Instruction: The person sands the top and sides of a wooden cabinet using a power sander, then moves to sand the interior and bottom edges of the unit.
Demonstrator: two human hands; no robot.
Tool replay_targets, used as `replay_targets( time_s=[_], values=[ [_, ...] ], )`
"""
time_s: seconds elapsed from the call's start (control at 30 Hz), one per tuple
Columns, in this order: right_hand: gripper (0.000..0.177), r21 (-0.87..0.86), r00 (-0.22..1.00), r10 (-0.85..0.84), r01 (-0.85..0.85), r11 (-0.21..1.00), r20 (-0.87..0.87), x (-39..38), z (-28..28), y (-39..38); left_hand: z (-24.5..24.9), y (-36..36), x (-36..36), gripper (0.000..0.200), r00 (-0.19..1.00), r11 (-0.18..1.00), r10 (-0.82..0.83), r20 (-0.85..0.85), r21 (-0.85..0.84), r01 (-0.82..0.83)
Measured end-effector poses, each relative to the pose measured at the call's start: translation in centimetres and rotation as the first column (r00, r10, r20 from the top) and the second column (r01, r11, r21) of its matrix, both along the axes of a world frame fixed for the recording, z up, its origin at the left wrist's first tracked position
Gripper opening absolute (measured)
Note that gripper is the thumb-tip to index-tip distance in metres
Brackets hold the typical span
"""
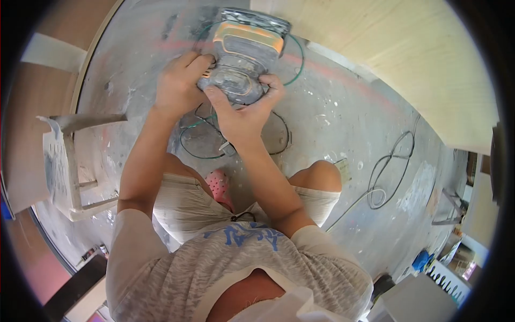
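A dusty grey and orange power sander [249,53] is held up in front of me, its flat dark pad at the far end. My right hand [244,110] wraps round the rounded near end, with the thumb on one side and the fingers on the other. Against the sander's left side, my left hand [185,80] has its fingers bent onto the body near some small orange slots. Green and black cords [201,155] hang or lie below the tool.
A worn white plastic stool [61,166] stands at the left. Pale wood panelling [386,48] curves along the upper right. A grey cable [382,185] lies coiled on the paint-spotted floor [332,115]. A white crate [448,284] is at lower right.
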State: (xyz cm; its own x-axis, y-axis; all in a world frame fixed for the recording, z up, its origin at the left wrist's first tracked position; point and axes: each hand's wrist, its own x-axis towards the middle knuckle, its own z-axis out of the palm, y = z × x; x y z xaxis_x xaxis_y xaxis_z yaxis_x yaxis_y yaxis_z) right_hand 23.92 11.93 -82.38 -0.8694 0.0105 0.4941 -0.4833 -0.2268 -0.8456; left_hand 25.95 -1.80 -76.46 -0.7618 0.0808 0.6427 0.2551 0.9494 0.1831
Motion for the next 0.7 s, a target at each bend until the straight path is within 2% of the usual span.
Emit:
replay_targets(
  time_s=[0.07,0.13,0.27,0.33,0.47,0.53,0.7],
  values=[
    [0.076,0.009,0.999,-0.015,0.015,1.000,-0.038,-0.3,-0.1,-0.2,0.0,0.1,-0.3,0.041,1.000,1.000,0.002,0.002,-0.030,-0.002],
    [0.078,-0.124,0.998,0.007,0.001,0.992,0.069,-0.3,-0.4,-0.2,-0.6,0.6,-0.4,0.037,0.999,0.999,-0.029,-0.033,0.022,0.030],
    [0.077,-0.093,0.996,0.023,-0.015,0.996,0.081,-0.6,-0.1,0.8,-1.4,1.4,-0.7,0.036,0.996,0.999,-0.024,-0.081,0.043,0.027],
    [0.077,-0.068,0.998,-0.013,0.018,0.998,0.069,-0.8,-0.4,0.8,-2.0,1.3,-0.8,0.036,0.996,0.994,-0.073,-0.055,0.080,0.077],
    [0.078,-0.099,0.996,-0.008,0.016,0.995,0.088,-0.9,-1.9,0.2,-2.8,0.6,-1.0,0.035,0.996,0.996,-0.088,0.023,0.032,0.088],
    [0.079,-0.108,0.985,0.008,0.011,0.994,0.170,-0.7,-2.2,0.2,-2.8,0.7,-0.9,0.033,0.995,0.996,-0.083,0.055,-0.007,0.083],
    [0.075,-0.012,0.996,-0.018,0.019,1.000,0.092,-0.7,-2.2,0.7,-2.0,0.8,-0.5,0.034,0.988,0.997,-0.071,0.135,-0.019,0.075]
  ],
)
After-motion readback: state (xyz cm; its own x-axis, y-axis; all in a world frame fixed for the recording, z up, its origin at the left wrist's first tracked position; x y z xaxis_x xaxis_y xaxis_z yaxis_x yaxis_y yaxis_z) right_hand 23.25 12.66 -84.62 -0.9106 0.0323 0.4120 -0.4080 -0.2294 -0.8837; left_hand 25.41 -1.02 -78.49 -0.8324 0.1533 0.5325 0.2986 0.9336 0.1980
